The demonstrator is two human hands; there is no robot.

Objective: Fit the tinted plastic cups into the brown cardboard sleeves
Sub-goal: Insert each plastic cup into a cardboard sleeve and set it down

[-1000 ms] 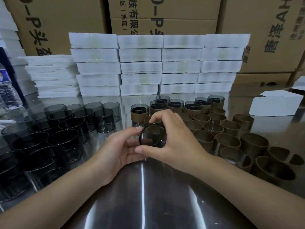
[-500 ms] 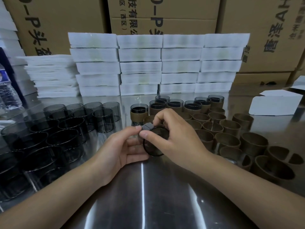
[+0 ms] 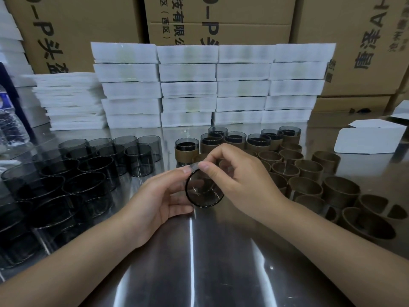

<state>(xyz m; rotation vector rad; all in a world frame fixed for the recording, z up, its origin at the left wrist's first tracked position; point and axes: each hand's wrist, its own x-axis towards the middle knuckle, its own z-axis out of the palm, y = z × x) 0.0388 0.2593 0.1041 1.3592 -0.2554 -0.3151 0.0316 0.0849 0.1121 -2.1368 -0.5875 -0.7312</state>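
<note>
A tinted plastic cup [image 3: 202, 191] is tipped with its mouth toward me at the table's centre. My left hand [image 3: 161, 196] holds its left side with thumb and fingers. My right hand [image 3: 239, 180] curls over the cup from the right, and its thumb and forefinger pinch a small clear tab at the rim's top. Several bare tinted cups [image 3: 77, 173] stand at the left. Several empty brown cardboard sleeves [image 3: 309, 173] stand at the right. Behind my hands is a row of sleeved cups [image 3: 234, 139].
Stacks of white foam trays [image 3: 210, 85] line the back of the steel table [image 3: 199, 262], with cardboard cartons [image 3: 221, 18] behind them. A folded white box [image 3: 371, 138] lies at the right. A water bottle [image 3: 11, 127] stands at the far left.
The cup has dropped lower and tipped its mouth toward me. My right thumb and forefinger moved up to the rim's top and now pinch a small clear tab there.
</note>
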